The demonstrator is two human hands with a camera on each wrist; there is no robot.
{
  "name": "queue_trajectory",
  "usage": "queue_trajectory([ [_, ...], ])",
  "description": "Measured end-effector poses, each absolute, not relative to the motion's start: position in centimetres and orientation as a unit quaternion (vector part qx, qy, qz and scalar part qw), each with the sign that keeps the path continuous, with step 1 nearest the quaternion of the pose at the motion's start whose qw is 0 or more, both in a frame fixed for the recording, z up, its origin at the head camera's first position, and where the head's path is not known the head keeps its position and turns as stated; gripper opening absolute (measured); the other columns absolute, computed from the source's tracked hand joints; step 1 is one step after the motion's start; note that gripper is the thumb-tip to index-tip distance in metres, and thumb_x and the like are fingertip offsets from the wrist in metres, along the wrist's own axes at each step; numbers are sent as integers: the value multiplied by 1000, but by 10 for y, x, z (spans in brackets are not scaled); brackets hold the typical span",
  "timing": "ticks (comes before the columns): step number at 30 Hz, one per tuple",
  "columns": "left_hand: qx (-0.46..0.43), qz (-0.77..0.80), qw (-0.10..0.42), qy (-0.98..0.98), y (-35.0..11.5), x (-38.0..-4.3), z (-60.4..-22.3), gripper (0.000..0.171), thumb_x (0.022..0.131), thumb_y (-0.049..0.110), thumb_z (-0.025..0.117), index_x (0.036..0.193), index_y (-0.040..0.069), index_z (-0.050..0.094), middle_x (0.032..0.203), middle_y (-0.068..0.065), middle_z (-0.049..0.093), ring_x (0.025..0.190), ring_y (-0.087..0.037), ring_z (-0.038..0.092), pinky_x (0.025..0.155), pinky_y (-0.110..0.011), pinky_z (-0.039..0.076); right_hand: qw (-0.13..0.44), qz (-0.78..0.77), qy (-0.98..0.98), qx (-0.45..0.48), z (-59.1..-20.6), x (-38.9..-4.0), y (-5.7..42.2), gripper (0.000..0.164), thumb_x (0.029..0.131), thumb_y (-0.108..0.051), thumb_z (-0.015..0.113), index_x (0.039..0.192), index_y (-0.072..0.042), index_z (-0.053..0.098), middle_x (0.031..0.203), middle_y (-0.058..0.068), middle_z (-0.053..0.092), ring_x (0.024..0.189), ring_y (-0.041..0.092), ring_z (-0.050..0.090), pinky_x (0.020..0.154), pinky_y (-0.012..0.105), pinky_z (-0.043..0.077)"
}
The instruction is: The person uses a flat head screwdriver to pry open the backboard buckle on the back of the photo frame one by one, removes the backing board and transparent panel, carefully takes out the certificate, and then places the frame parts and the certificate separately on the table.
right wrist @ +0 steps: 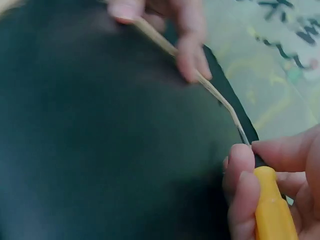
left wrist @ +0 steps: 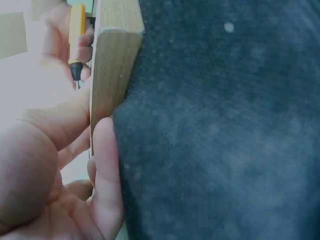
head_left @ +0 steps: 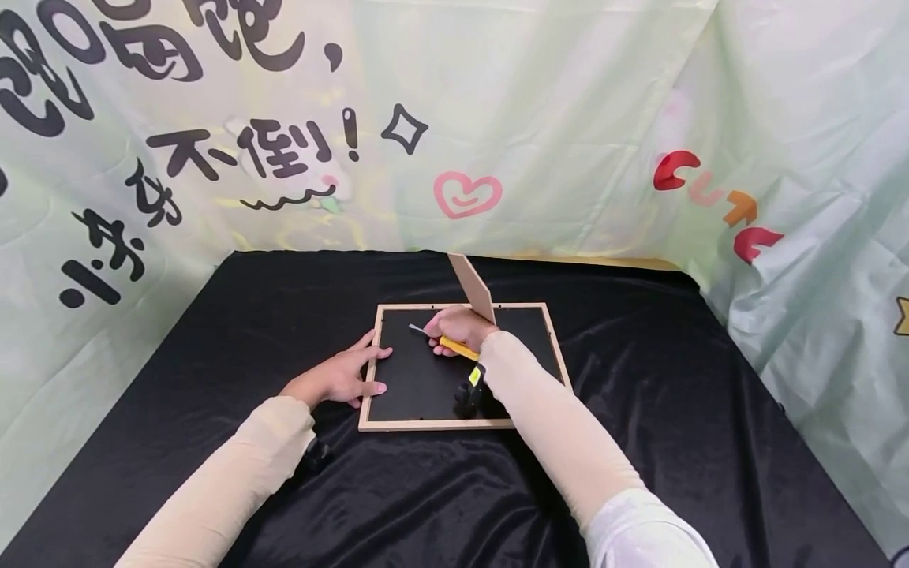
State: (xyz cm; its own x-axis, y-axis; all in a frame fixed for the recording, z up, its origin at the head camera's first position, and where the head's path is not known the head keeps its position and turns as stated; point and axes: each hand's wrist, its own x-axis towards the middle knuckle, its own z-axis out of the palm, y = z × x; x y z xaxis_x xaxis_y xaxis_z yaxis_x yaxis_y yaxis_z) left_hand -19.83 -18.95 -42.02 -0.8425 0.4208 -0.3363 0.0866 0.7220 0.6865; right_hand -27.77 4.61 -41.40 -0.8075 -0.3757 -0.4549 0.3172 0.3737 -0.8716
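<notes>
A picture frame (head_left: 440,425) with a pale wooden rim lies face down, its black backing board (head_left: 408,379) uppermost. My left hand (head_left: 341,375) grips the left side of the rim; the left wrist view has thumb and fingers on either side of the wood (left wrist: 114,65). Over the backing, my right hand (head_left: 460,323) holds a screwdriver by its yellow handle (right wrist: 272,205), fingers close to the black collar. The metal tip (head_left: 417,327) points left, and in the right wrist view it overlaps the rim's far end. A brown support flap (head_left: 472,288) stands up from the backing behind the right hand.
Black cloth (head_left: 284,315) with soft wrinkles covers the table. Printed fabric (head_left: 568,118) hangs along the back and sides. Small dark tabs (head_left: 432,307) sit along the inner edge of the rim. A black wrist device (head_left: 472,394) hangs under the right forearm, over the backing.
</notes>
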Motion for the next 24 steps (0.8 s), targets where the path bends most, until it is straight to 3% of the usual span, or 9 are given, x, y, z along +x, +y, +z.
queue_trajectory([
  [6, 150, 331, 246, 899, -188, -199, -418, 69, 89, 16, 72, 148, 8, 39, 161, -15, -8, 83, -24, 65, 58, -30, 56, 314, -544, 778, 24, -409, -287, 32, 16, 92, -7, 61, 103, 3, 67, 71, 10, 62, 53, 14, 59, 48, 19, 49],
  [9, 151, 329, 249, 898, -189, -199, -418, 68, 89, 15, 72, 148, 7, 39, 161, -15, -10, 105, -30, 59, 58, -30, 56, 302, -530, 793, 14, -408, -288, 24, 15, 91, -6, 62, 101, 2, 69, 70, 9, 62, 53, 14, 59, 48, 19, 49],
  [12, 154, 333, 257, 894, -189, -199, -419, 67, 89, 14, 72, 148, 7, 39, 160, -15, -11, 109, -31, 56, 59, -31, 56, 285, -527, 800, 18, -410, -286, 20, 12, 91, -5, 62, 98, 2, 71, 68, 9, 61, 52, 13, 57, 45, 19, 46],
  [17, 151, 338, 267, 890, -191, -198, -419, 66, 90, 12, 70, 148, 7, 38, 160, -15, -13, 80, -24, 61, 59, -32, 56, 258, -539, 801, 37, -412, -280, 10, 12, 89, -2, 61, 97, 1, 71, 65, 8, 59, 49, 13, 55, 42, 20, 44],
  [24, 149, 344, 270, 887, -190, -199, -418, 66, 91, 11, 69, 148, 8, 37, 160, -14, -14, 72, -24, 57, 60, -33, 56, 270, -546, 792, 41, -408, -281, 10, 13, 91, -4, 61, 99, 2, 69, 65, 8, 60, 49, 13, 55, 42, 19, 43],
])
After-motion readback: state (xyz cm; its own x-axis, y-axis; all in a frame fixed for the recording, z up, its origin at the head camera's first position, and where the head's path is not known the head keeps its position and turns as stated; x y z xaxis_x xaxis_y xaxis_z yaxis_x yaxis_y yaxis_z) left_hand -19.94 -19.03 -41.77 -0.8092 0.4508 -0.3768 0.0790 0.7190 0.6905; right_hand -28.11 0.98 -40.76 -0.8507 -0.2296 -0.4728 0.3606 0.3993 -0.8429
